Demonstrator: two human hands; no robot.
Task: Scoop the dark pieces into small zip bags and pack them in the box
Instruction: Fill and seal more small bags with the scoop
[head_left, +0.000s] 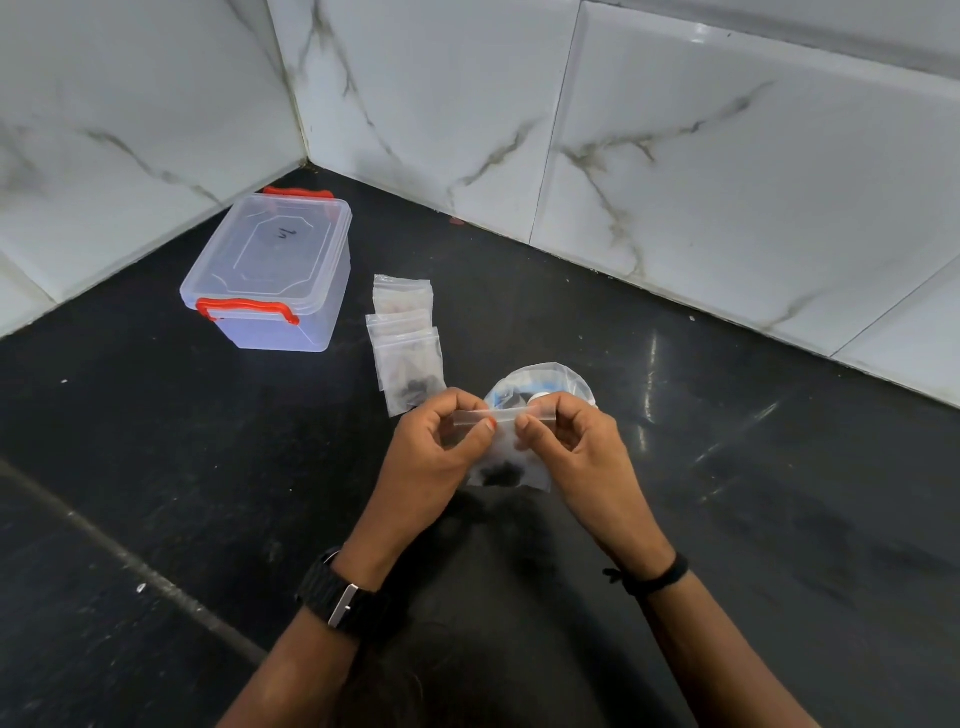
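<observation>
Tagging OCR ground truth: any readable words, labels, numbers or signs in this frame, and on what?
Clear plastic box with red latches, lid: one dark handwritten mark, perhaps "1n", too blurred to read for certain.
Small clear zip bags, black wristwatch: no readable text.

A black stone floor (727, 519) is seen below and around the fingers. White marbled wall tiles (675, 156) are set well beyond the fingertips, meeting in a corner (304, 161). A small reddish speck (457, 221), possibly debris, is seen at the wall's foot.
</observation>
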